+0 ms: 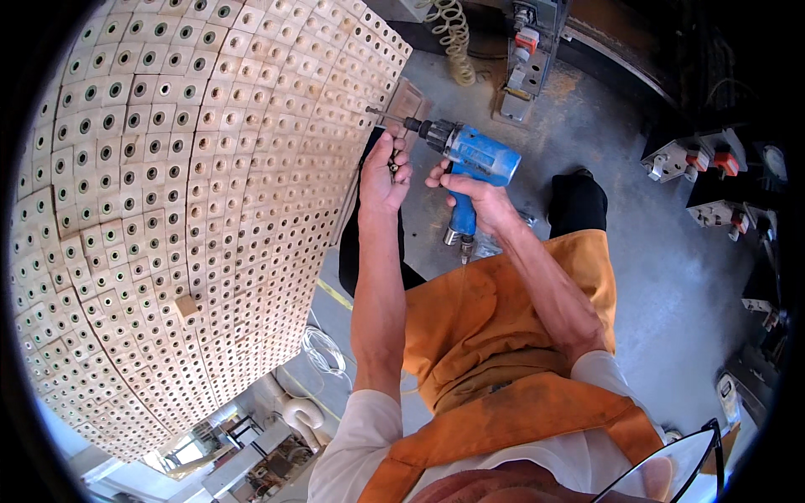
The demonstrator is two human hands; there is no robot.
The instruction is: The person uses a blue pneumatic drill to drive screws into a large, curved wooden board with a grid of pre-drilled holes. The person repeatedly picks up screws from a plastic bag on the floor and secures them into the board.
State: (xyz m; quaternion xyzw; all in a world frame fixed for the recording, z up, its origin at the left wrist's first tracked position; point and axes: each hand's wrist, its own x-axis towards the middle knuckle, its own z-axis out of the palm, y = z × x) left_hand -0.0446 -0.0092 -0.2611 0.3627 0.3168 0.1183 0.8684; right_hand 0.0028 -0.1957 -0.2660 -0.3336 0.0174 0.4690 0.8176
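My right hand (480,194) is wrapped round the handle of a blue air impact driver (495,159). A long thin bit (387,114) sticks out of its black nose toward the wooden stack, its tip near the stack's edge. Close under the nose, my left hand (386,172) is curled with its fingers up. Small dark metal pieces (394,159) show between those fingers; they look like threaded inserts. At the left stands a big stack of wooden blocks (277,142) with round holes. Many holes at the left hold metal inserts (106,153); those nearer my hands look bare.
One small loose block (185,306) sticks out from the stack. A coiled air hose (453,38) hangs at the top. Machine parts with red switches (726,163) stand at the right. A white cable coil (323,348) lies on the grey floor (662,260).
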